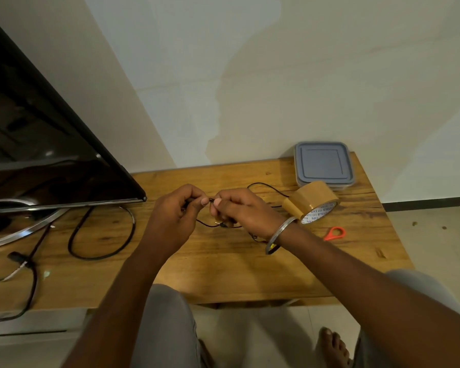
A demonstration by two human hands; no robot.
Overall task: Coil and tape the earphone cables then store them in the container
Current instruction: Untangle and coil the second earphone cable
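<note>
Cable (262,183): my left hand (174,216) & right hand (241,211) both pinch it just above tabletop (223,274), rest trails loose. Coiling barely begun imo; tape (312,201) & closed container (323,163) untouched.

Thin black earphone cable (263,183) lies uncoiled; brown tape roll (312,200) tilts beside the closed grey container (323,163).
</note>
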